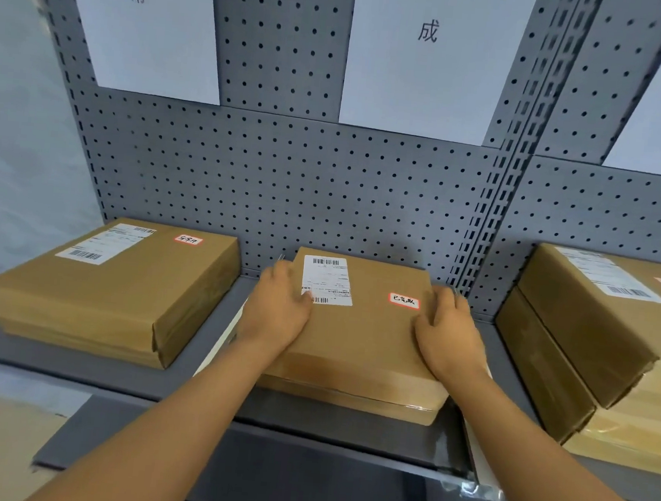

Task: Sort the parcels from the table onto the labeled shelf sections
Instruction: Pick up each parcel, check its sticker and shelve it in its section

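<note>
Resting flat — brown parcel [357, 332], white label, red sticker.

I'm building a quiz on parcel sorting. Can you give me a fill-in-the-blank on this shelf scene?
1. Both hands rest on the ____ parcel.
2. The left hand partly covers its white ____ label.
3. The right hand lies beside the ____-bordered sticker.

Missing words: middle; shipping; red

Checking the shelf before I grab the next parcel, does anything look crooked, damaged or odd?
Mostly tidy. The middle parcel, held by the left hand and right hand, sits slightly skewed and overhangs the parcel beneath it. A crumpled bit of clear tape sticks out at the shelf front edge.
</note>
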A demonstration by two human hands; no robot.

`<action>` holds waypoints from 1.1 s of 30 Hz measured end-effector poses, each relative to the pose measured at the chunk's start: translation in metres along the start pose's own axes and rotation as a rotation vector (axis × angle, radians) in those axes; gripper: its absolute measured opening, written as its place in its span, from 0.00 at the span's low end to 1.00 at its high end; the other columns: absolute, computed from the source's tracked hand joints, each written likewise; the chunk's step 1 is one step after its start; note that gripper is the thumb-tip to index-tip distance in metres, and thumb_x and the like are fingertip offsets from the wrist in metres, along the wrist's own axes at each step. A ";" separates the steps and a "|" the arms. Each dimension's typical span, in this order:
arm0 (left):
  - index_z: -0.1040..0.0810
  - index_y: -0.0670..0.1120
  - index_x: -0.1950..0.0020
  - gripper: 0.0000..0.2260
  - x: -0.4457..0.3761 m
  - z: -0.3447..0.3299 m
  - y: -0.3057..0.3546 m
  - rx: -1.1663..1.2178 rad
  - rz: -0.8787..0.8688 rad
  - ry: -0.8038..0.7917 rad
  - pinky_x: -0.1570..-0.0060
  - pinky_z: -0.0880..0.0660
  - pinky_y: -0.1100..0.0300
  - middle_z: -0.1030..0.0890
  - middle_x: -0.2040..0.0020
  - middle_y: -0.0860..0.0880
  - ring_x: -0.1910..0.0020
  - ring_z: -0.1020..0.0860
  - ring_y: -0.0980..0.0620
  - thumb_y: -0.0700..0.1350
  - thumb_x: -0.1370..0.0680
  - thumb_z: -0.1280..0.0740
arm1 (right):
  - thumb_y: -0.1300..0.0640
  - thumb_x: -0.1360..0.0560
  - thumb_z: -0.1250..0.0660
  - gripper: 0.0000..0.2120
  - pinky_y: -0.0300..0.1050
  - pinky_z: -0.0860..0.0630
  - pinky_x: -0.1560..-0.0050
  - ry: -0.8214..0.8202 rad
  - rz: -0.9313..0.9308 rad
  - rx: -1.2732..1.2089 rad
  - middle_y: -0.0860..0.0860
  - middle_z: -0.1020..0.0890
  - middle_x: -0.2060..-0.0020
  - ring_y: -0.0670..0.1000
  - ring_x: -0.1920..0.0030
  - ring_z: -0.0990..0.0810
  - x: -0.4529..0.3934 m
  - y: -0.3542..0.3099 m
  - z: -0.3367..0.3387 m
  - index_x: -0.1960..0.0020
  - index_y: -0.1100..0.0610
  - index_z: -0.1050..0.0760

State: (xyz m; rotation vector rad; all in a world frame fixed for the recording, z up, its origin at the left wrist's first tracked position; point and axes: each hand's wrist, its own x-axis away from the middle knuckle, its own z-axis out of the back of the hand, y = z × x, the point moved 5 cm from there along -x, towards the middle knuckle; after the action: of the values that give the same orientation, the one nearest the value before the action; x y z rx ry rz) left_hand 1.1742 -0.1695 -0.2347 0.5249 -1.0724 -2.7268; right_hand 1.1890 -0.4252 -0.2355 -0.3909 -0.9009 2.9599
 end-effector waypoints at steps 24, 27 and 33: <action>0.25 0.45 0.37 0.13 0.187 0.394 -0.156 -1.106 0.048 0.329 0.47 0.29 0.51 0.20 0.47 0.46 0.48 0.23 0.43 0.47 0.19 0.41 | 0.57 0.20 0.40 0.25 0.49 0.37 0.33 -0.191 1.303 -0.020 0.52 0.29 0.30 0.56 0.33 0.31 0.209 -0.420 -0.097 0.24 0.54 0.37; 0.25 0.46 0.37 0.13 0.223 0.459 -0.191 -1.163 0.128 0.374 0.53 0.32 0.54 0.21 0.46 0.46 0.47 0.24 0.43 0.48 0.19 0.41 | 0.58 0.22 0.38 0.24 0.52 0.34 0.37 -0.169 1.382 -0.065 0.54 0.25 0.35 0.58 0.36 0.27 0.257 -0.487 -0.118 0.26 0.56 0.32; 0.25 0.46 0.39 0.12 0.295 0.566 -0.260 -1.207 0.290 0.414 0.50 0.29 0.53 0.21 0.47 0.46 0.46 0.24 0.43 0.47 0.20 0.40 | 0.57 0.23 0.39 0.22 0.51 0.32 0.39 -0.133 1.508 -0.095 0.53 0.23 0.39 0.57 0.39 0.26 0.356 -0.598 -0.163 0.29 0.56 0.30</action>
State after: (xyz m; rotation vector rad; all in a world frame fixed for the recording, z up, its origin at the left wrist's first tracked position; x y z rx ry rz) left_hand 0.6796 0.2929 -0.1044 0.5698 0.5680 -2.2753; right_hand 0.8541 0.1954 -0.1185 -1.4229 -1.0160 4.2460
